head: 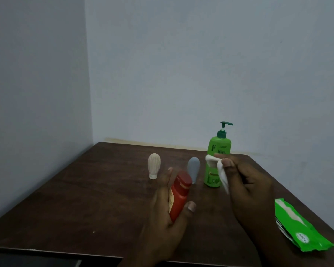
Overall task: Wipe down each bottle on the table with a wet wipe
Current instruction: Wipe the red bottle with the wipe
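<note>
Your left hand point(168, 205) has its grip closed around the red bottle point(179, 195), lifted off the desk point(85, 189) and tilted away from you. Your right hand point(247, 182) pinches the wet wipe point(220, 170) just beside it, not yet touching. Bring the wipe onto the cap, then draw it down the body while you turn the bottle, so no side is missed. The green pump bottle point(218, 149), grey bottle point(194, 166) and beige bottle point(154, 165) stand behind; the wipes pack point(301, 228) lies at your right.

Right hand point(249, 182) hides green pump bottle point(218, 149) label's middle
</note>
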Demonstrator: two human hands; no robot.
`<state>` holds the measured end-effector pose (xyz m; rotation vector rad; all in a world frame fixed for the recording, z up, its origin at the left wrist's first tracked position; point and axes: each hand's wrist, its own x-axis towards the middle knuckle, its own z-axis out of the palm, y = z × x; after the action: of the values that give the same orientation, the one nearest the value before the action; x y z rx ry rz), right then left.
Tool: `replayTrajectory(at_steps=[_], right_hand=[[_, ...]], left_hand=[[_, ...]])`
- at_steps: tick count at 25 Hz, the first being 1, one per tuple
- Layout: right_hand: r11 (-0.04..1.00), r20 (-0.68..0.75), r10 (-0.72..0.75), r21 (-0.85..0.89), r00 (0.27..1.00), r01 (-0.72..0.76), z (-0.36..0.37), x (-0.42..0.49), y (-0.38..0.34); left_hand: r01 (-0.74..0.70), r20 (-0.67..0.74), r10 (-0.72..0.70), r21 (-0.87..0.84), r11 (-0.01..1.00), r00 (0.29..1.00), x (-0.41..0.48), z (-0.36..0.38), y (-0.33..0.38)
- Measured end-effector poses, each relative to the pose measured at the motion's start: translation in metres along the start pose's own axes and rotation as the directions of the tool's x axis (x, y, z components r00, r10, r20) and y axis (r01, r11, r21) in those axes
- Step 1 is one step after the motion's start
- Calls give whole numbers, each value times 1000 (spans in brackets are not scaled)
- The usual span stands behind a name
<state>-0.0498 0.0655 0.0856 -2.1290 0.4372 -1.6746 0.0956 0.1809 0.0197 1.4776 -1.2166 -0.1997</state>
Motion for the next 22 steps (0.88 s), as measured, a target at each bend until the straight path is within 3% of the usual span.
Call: replayTrajectory(at_steps=[2, 5, 8, 9, 11, 13, 17, 19, 22], right_hand=[[999, 9, 32, 42, 999, -33, -3, 0, -4], [995, 135, 34, 90, 990, -46, -2, -3, -9], [988, 170, 13, 147, 985, -38, -1, -8, -15], [988, 187, -25, 153, 982, -4, -1, -9, -19], [975, 255, -220, 55, 941, 213, -2, -10, -28], [915, 311, -361, -62, 879, 398, -2, -5, -22], [948, 255, -272, -94, 928, 304, -5, 5, -9], [915, 287, -325, -147, 901, 377, -5, 5, -8], [868, 312, -369, -220, 876, 444, -5, 7, -15]], left_hand=[[-9, -10, 10, 45, 999, 1000, 2, 0, 1], [-81, 52, 77, 78, 994, 996, 3, 3, 11], [-161, -14, 164, 124, 979, 986, 4, 2, 21], [-171, -29, 176, 135, 976, 984, 4, 0, 25], [-169, -31, 174, 107, 980, 984, 5, -2, 33], [-94, -28, 95, 49, 994, 995, 5, -4, 39], [193, 152, -171, -138, 971, 973, 7, -9, 46], [269, 310, -161, -344, 900, 937, 8, -19, 48], [329, 391, -103, -571, 753, 915, 1, -28, 46]])
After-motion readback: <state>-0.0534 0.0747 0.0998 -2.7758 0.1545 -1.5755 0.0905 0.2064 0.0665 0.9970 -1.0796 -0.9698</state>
